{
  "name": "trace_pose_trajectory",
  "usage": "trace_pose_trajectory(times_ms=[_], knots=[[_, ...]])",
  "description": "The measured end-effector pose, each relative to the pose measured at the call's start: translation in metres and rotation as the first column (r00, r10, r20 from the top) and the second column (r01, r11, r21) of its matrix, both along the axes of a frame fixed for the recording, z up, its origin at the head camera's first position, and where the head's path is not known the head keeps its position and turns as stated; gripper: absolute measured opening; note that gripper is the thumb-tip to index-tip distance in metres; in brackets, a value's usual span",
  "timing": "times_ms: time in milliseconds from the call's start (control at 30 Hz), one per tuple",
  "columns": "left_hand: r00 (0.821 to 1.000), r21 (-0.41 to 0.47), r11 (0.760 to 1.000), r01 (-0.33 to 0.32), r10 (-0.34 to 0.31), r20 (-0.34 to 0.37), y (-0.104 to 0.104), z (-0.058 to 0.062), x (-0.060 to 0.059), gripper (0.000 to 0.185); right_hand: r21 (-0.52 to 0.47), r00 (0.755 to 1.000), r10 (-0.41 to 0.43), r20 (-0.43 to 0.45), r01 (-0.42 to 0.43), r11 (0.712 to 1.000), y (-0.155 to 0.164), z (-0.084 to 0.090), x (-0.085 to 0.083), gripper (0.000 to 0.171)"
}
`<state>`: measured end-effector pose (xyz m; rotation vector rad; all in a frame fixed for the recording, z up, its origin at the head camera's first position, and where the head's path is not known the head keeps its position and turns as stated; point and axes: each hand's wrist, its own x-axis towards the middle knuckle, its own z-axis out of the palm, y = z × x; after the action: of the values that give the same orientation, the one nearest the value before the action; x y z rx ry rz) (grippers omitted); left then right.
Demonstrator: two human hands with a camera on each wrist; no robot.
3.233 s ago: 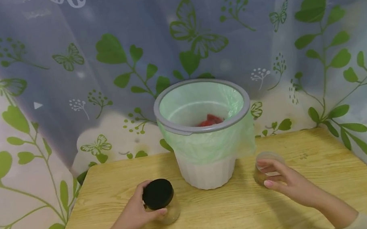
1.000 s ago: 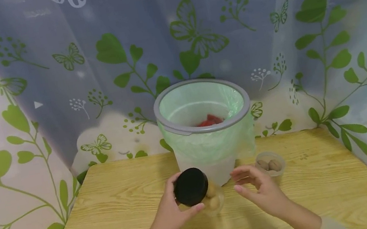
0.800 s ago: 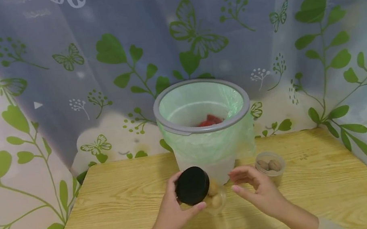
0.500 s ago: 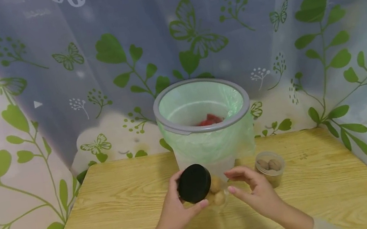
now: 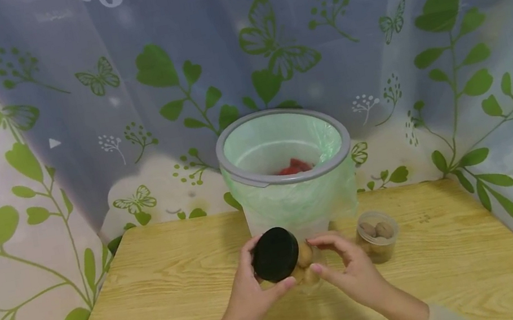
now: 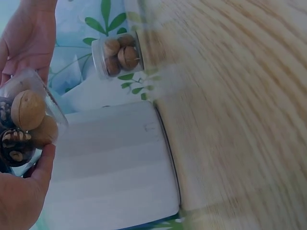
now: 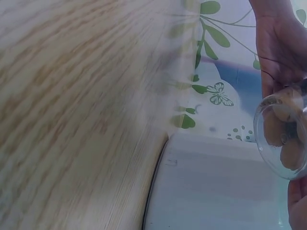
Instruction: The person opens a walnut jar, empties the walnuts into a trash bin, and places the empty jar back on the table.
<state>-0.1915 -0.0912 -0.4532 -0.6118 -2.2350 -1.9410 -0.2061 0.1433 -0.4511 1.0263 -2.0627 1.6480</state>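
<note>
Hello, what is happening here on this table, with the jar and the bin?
A person holds a clear jar of nuts tilted above the wooden table. The left hand grips it near its black lid, which is on; the right hand holds its body. A lidless small container of nuts stands beside the lined bin.
</note>
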Motion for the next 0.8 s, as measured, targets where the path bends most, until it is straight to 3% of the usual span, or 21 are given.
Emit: trace_pose_trajectory(times_ms=[400, 800], knots=[[0.999, 0.073, 0.997, 0.027, -0.024, -0.032, 0.003, -0.001, 0.000, 0.085, 0.011, 1.000, -0.003, -0.020, 0.003, 1.000, -0.005, -0.005, 0.001, 0.065], [0.999, 0.093, 0.995, 0.033, -0.029, -0.045, 0.005, 0.003, 0.003, 0.086, 0.037, 0.993, 0.048, -0.111, -0.044, 0.998, -0.005, -0.012, -0.004, 0.072]])
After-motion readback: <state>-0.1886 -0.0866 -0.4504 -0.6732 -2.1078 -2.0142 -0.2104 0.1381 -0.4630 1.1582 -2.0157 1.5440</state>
